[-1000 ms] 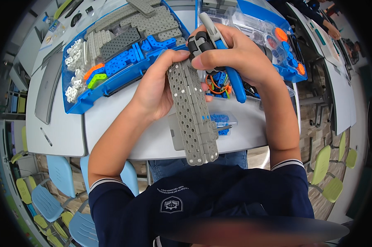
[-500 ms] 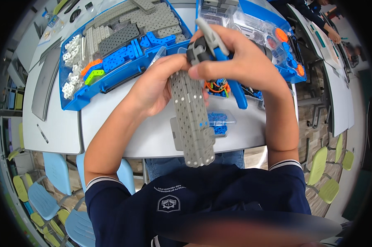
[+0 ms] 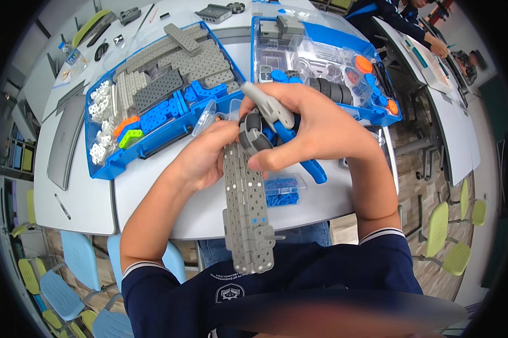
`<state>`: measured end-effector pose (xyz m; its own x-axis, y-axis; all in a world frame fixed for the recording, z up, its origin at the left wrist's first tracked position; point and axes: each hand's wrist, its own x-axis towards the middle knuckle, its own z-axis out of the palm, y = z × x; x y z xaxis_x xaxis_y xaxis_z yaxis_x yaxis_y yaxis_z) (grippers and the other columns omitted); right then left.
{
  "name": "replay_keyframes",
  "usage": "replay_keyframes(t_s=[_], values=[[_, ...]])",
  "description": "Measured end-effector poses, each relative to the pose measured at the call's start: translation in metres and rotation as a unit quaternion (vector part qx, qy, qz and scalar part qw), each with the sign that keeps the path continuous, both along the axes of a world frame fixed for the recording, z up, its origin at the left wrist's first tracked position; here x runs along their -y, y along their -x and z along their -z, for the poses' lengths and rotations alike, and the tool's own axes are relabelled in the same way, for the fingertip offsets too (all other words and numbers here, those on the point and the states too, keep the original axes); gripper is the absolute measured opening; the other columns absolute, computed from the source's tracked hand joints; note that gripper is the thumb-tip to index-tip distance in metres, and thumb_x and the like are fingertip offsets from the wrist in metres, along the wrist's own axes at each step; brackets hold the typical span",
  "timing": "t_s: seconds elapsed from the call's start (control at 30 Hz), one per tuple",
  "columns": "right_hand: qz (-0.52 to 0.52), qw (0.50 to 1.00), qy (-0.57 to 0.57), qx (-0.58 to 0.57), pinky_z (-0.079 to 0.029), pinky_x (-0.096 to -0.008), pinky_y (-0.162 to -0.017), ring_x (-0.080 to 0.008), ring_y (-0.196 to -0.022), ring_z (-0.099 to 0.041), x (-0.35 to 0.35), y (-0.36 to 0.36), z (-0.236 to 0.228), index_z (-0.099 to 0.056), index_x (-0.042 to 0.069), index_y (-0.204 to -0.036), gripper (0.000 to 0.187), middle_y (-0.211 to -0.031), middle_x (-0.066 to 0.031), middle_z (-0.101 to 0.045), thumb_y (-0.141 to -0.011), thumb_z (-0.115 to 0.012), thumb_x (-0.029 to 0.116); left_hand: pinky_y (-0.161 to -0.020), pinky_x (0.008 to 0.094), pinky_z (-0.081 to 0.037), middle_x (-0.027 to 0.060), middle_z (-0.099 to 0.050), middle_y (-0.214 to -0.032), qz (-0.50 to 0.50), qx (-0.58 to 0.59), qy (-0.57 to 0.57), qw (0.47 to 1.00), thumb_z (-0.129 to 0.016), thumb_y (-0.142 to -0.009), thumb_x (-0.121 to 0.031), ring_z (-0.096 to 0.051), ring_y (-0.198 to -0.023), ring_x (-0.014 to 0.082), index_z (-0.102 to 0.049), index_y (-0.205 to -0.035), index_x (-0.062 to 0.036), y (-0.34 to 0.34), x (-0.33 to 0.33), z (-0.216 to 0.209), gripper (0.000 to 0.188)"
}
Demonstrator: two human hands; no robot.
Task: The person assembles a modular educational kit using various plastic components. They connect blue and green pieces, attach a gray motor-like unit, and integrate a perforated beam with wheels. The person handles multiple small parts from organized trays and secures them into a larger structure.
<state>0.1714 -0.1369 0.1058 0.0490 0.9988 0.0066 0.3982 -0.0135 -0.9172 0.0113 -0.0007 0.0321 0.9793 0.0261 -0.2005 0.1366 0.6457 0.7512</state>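
Head view | left hand [image 3: 200, 160] and right hand [image 3: 313, 127] grips clamped on gray perforated assembly [image 3: 247, 211]

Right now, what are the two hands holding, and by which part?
Both hold the grey perforated plate assembly at its top end: left hand on its left edge, right hand over the wheel mounted there.

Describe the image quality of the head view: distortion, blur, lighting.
Head view: strong fisheye, so the white table edges bow and black corners frame the picture; even, soft light with no hard shadows; the left hand, right hand and grey perforated plate are sharp; a dark smear blurs the bottom edge.
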Motion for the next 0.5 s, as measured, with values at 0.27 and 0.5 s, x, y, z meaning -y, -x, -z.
replay_keyframes(t_s=[0.27,0.5], values=[[-0.052,0.985,-0.122,0.111,-0.049,-0.0294,-0.076,-0.0148,-0.081,-0.061,0.002,0.000,0.003,-0.062,0.003,-0.107,0.051,-0.088,-0.0057,-0.065,-0.064,-0.083,0.022,-0.068,0.0410,-0.063,0.0107,-0.069,-0.094,-0.013,-0.017,0.054,0.998,-0.057,-0.095,-0.030,-0.072,-0.079,0.0241,-0.055,-0.124,-0.0056,0.001,0.008,0.010,0.037],[-0.052,0.991,-0.046,0.116,-0.054,-0.0324,-0.069,-0.0212,-0.080,-0.069,0.003,-0.004,-0.003,-0.062,0.002,-0.108,0.051,-0.088,-0.0118,-0.069,-0.069,-0.079,0.031,-0.050,0.0345,-0.059,0.0141,-0.066,-0.075,-0.031,-0.068,0.034,0.997,-0.045,-0.098,-0.045,-0.069,-0.059,0.0223,-0.062,-0.106,-0.0078,-0.008,0.002,0.015,0.041]])
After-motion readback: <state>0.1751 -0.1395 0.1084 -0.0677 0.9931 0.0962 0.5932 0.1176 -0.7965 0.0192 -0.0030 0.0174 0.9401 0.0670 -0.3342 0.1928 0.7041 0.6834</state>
